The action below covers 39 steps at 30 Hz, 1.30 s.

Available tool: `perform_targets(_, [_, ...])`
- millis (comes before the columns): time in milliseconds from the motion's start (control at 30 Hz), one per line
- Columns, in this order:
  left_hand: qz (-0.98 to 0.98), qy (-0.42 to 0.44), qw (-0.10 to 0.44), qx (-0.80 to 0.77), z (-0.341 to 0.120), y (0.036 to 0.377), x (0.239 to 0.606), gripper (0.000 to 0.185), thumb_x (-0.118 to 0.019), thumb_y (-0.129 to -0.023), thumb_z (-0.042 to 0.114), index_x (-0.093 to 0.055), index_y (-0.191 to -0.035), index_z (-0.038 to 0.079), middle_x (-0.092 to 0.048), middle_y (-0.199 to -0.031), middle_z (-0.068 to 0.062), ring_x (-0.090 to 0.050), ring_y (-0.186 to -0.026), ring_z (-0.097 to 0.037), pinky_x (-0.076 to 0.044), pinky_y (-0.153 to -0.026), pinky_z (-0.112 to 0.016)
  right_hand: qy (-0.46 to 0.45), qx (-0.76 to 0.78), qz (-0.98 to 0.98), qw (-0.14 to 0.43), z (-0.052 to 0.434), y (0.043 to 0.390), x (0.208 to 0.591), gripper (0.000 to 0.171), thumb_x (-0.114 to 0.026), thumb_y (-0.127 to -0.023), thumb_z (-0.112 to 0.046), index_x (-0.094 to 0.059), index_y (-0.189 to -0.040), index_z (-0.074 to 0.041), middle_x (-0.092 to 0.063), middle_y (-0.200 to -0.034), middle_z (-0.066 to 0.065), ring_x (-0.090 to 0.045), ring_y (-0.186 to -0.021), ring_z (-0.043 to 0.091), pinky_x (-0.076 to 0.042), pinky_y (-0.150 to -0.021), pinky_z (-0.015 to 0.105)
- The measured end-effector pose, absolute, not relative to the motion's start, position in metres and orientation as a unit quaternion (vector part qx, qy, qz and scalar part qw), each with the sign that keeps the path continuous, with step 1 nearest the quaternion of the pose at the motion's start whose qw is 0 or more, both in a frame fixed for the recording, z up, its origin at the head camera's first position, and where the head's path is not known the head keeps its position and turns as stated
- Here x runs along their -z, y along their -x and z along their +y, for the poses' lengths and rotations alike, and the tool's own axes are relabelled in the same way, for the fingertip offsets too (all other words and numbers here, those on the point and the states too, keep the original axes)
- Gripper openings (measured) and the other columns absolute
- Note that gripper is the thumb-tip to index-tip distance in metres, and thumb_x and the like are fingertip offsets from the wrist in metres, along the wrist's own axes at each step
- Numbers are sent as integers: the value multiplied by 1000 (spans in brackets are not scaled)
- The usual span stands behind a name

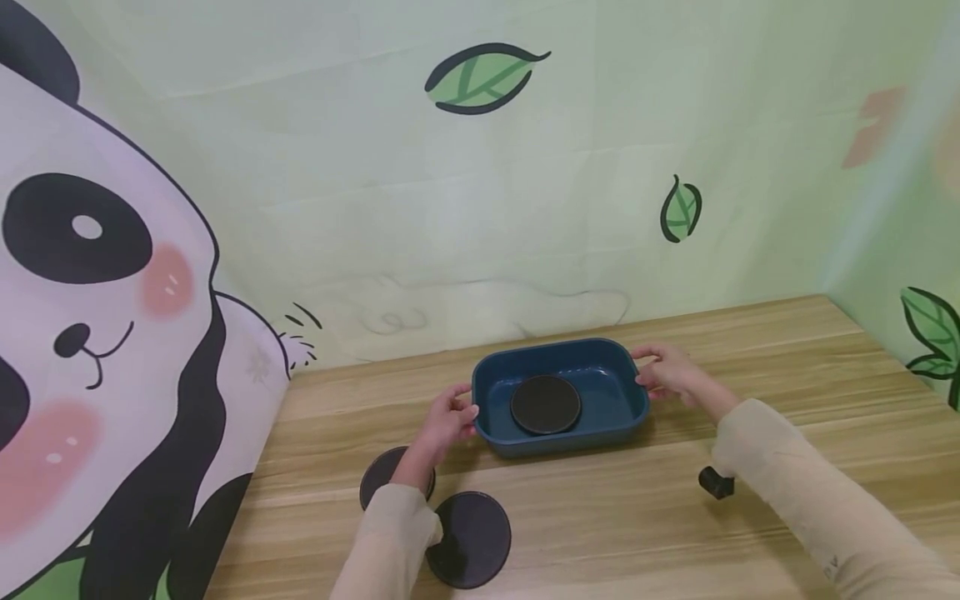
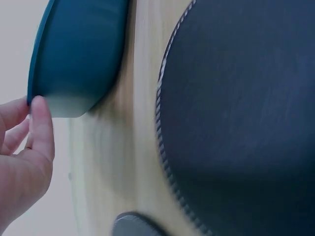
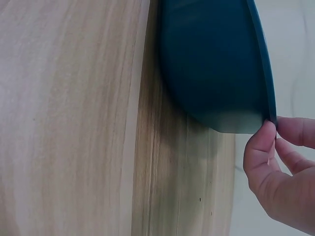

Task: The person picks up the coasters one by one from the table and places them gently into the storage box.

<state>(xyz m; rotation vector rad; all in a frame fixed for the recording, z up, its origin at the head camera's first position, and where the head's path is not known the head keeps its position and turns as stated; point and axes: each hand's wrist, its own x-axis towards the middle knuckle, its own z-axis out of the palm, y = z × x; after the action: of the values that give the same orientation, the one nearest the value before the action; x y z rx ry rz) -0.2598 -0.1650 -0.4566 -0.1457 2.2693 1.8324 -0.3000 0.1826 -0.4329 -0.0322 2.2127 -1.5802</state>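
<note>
Two coasters [image 1: 468, 537] head view only

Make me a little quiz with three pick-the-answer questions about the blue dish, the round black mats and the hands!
1. Where does one round black mat lie?
A. inside the blue dish
B. on the wall
C. on a sleeve

2. How many round black mats show in all?
A. one
B. three
C. five

3. What are the left hand and right hand doing?
A. resting flat on the table
B. pinching the dish's rim at its two ends
C. holding a mat each

Answers:
1 A: the mat lies on the dish's floor.
2 B: one is in the dish, and two more lie on the table near the left sleeve.
3 B: both wrist views show fingers at the rim's edge.
</note>
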Motion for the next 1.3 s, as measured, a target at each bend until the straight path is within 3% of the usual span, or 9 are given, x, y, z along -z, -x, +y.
perform_targets(100, [797,24,109,-594,-168,258,453,42,-48,-90,7,-38,-130,2,-49,-99,-14,-52,-72,-16,-50,-74,-40,9,572,792,214,182,300,433,52,-47,-84,2,-26,-132,4,-49,-88,8,-52,-65,10,-46,-57,23])
perform_targets(233, [809,9,106,-579,-177,255,451,42,-48,-90,11,-38,-130,1,-49,-104,-19,-56,-84,-27,-49,-78,-45,9,572,790,218,181,299,433,53,-47,-83,2,-25,-132,4,-48,-82,5,-51,-64,9,-46,-56,22])
perform_targets(367, [821,-4,111,-560,-188,250,448,41,-52,-88,10,-42,-127,1,-50,-103,-18,-56,-89,-31,-49,-76,-44,5,572,790,220,181,299,432,54,-47,-83,2,-25,-132,3,-48,-81,4,-51,-63,10,-45,-56,22])
perform_targets(567, [851,-66,171,-492,-201,236,445,44,-57,-84,9,-45,-125,-2,-55,-102,-18,-53,-77,-16,-47,-65,-31,2,568,792,222,182,300,431,54,-47,-83,2,-25,-132,2,-48,-82,5,-51,-64,10,-46,-56,22])
perform_targets(800, [841,-83,240,-478,-210,221,444,54,-60,-82,9,-38,-130,0,-53,-110,-20,-56,-89,-19,-49,-71,-39,-2,564,795,222,181,300,431,53,-48,-84,1,-26,-132,2,-48,-83,5,-51,-65,11,-46,-56,23])
perform_targets(1100, [838,-109,266,-464,-220,205,445,67,-64,-80,13,-29,-137,6,-49,-120,-21,-56,-96,-25,-48,-68,-37,0,563,795,226,180,300,430,52,-47,-85,1,-25,-133,1,-48,-83,6,-51,-65,12,-46,-56,23])
perform_targets(1300, [853,-126,261,-434,-227,195,450,78,-72,-73,22,-29,-137,8,-49,-121,-19,-55,-99,-27,-48,-72,-32,3,566,793,227,180,300,431,52,-46,-85,1,-25,-132,1,-50,-81,5,-51,-64,11,-45,-56,23])
